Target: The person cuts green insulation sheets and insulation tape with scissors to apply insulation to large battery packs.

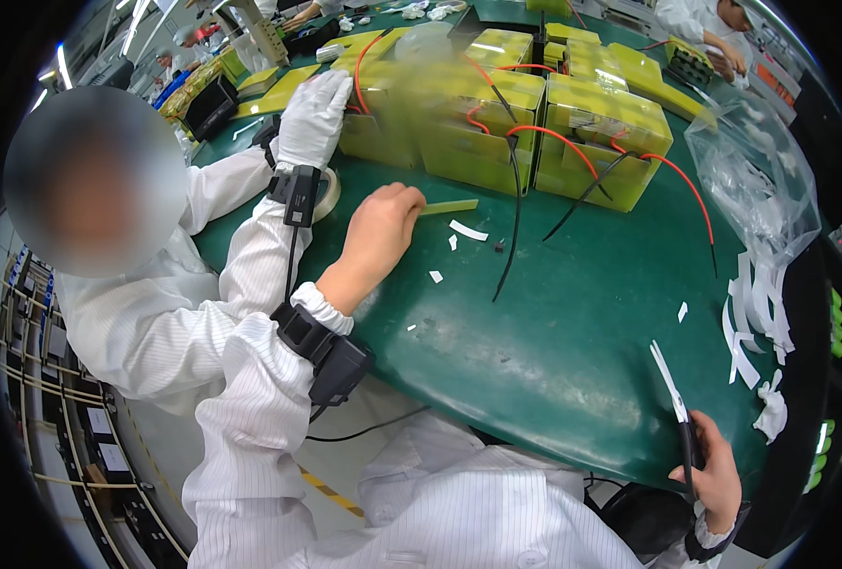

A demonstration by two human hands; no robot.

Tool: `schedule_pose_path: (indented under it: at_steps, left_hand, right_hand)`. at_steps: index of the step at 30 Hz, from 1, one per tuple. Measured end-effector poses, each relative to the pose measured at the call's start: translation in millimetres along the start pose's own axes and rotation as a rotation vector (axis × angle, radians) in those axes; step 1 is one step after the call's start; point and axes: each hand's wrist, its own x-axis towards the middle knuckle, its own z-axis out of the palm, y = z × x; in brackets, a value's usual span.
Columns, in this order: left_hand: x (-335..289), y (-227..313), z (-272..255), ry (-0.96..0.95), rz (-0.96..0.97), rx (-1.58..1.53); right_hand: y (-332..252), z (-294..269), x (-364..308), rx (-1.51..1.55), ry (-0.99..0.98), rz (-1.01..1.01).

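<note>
My left hand (380, 235) reaches over the green table, its fingers closed on the end of a flat yellow-green strip (451, 206). Small white paper scraps (468, 230) lie just right of it. Near the table's right front edge, my right hand (713, 469) grips the dark handles of a pair of scissors (669, 381), blades pointing away from me. Beyond my left hand stand yellow-wrapped battery packs (478, 152) in a row, with red and black wires (558, 140) hanging from their fronts onto the table.
A co-worker's white-gloved hand (315, 119) rests at the left pack, beside a tape roll (327, 194). On the right are a clear plastic bag (758, 171), white paper strips (745, 322) and a crumpled white piece (771, 408). The green table's (497, 370) front edge curves before me.
</note>
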Motion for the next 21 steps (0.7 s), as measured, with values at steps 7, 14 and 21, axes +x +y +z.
schedule_pose_path:
  at_steps: [7, 14, 21]
  left_hand:
    - [-44, 27, -34, -0.259, 0.117, -0.044]
    - [-84, 60, -67, -0.053, -0.474, -0.097]
    - [-115, 76, -54, -0.174, -0.869, -0.480]
  right_hand:
    - [4, -2, -1, 0.004, 0.036, 0.008]
    - [-20, 1, 4, -0.054, -0.012, 0.108]
    - [-20, 5, -2, -0.005, -0.007, 0.022]
